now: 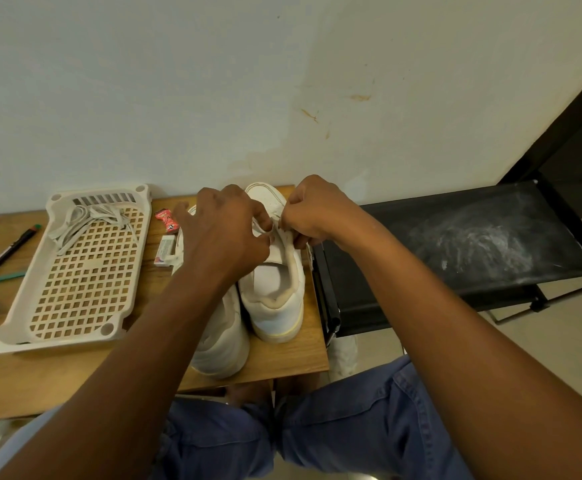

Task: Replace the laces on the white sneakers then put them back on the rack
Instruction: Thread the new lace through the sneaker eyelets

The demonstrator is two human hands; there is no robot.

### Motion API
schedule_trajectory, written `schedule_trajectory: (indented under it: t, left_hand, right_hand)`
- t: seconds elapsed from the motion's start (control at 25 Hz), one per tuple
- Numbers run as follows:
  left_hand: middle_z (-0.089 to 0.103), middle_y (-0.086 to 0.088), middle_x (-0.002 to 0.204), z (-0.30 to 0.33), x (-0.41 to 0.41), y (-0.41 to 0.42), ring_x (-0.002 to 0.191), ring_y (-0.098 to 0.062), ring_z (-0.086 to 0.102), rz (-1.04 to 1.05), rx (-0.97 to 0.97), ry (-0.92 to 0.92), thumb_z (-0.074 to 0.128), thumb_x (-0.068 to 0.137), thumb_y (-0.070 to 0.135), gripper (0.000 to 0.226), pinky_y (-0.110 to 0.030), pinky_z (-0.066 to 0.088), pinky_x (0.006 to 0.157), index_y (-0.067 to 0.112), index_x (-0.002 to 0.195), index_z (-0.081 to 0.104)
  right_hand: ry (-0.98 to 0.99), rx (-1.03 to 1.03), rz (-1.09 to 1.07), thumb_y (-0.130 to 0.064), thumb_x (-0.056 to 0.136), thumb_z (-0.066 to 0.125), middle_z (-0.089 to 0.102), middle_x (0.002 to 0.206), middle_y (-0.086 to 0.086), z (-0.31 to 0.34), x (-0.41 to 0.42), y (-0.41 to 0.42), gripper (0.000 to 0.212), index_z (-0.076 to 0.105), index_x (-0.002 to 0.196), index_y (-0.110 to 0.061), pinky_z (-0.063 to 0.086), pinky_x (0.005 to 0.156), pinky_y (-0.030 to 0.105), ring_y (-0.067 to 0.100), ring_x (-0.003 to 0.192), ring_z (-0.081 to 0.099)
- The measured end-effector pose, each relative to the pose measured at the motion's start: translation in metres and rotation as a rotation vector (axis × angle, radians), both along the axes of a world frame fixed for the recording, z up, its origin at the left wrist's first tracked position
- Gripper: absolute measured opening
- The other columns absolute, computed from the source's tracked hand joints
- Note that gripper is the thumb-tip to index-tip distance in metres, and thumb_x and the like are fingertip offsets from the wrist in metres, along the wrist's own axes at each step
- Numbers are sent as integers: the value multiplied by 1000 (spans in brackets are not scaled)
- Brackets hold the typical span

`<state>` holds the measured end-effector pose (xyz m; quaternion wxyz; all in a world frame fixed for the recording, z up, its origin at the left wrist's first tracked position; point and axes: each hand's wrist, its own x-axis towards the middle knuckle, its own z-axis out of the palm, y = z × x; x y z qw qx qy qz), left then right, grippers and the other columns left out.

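Both hands are working at the lace area of the right-hand white sneaker on the wooden surface.

The left hand and right hand are each pinching something white at its tongue; the other sneaker is sitting just beside it, under the left forearm. Loose laces are lying in the white tray to the left, and the black rack is standing to the right.

Two white leather sneakers stand on one wooden worktop. One white perforated plastic tray holds one bundle of pale flat laces. One black pen, one red sweet wrapper, one small white box, one black fabric rack.
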<state>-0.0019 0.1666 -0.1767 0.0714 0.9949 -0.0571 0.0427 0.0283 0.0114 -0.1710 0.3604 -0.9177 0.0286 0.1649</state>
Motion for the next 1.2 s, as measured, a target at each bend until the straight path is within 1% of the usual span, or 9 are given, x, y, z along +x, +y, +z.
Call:
schedule_trajectory:
  t: [0.2,0.32,0.44,0.52,0.6,0.68,0.8,0.96,1.2]
  left_hand:
    - [62,3,128,-4,-2,-1,125,-32,49,17,9,-46,72,84,54,23,-58,34,102,40,103,73]
    - [65,1,122,-6,-1,-2,120,-32,52,26,11,-43,71,86,48,16,-57,38,100,36,95,76]
    - [68,3,110,0,3,4,109,-29,59,73,-335,-63,63,79,39,12,-56,46,97,32,83,71]
    - [66,4,101,15,5,9,100,-22,61,185,-670,-127,53,80,28,11,-51,50,93,27,85,62]
    - [64,6,97,26,7,15,95,-17,59,339,-857,-190,49,86,21,12,-47,51,91,21,92,60]
    - [65,3,109,27,7,19,109,-23,57,383,-716,-235,51,88,25,18,-47,47,94,21,102,62]
    - [53,-2,136,17,0,17,136,-33,39,151,-344,-195,61,83,30,38,-54,38,100,29,121,62]
    - [58,5,133,6,-1,4,133,-32,41,-70,-166,-89,70,80,43,23,-56,39,101,38,102,72]
    - [62,0,129,-11,-7,-7,125,-33,48,19,-1,-83,72,84,38,19,-57,36,101,33,102,75]
  right_hand:
    - [-16,-1,9,-13,90,68,77,82,11,1,-1,0,16,73,104,-6,66,73,45,22,64,77]
    - [0,-9,5,-10,91,68,77,84,10,2,-1,0,18,73,107,-6,66,73,43,20,64,77]
    - [31,12,-14,-9,92,67,77,86,11,5,-2,-1,19,73,109,-5,66,74,43,21,65,77]
    - [51,28,-21,-9,92,66,78,86,11,6,-3,-2,18,72,109,-5,66,75,43,21,66,78]
    - [52,26,-19,-10,93,67,78,85,10,7,-3,-3,16,72,108,-6,66,76,43,20,65,78]
    - [48,28,-21,-10,93,68,78,85,11,6,-3,-2,16,73,107,-6,66,75,43,20,65,77]
    - [54,32,-26,-10,91,69,78,84,12,5,-1,-2,17,74,107,-5,66,75,44,22,66,78]
    - [48,32,-17,-11,92,68,78,85,12,5,-1,-2,17,73,107,-6,66,74,44,23,66,78]
    - [-15,-16,5,-13,89,71,78,80,10,3,-1,1,11,76,96,-7,66,75,45,23,67,78]
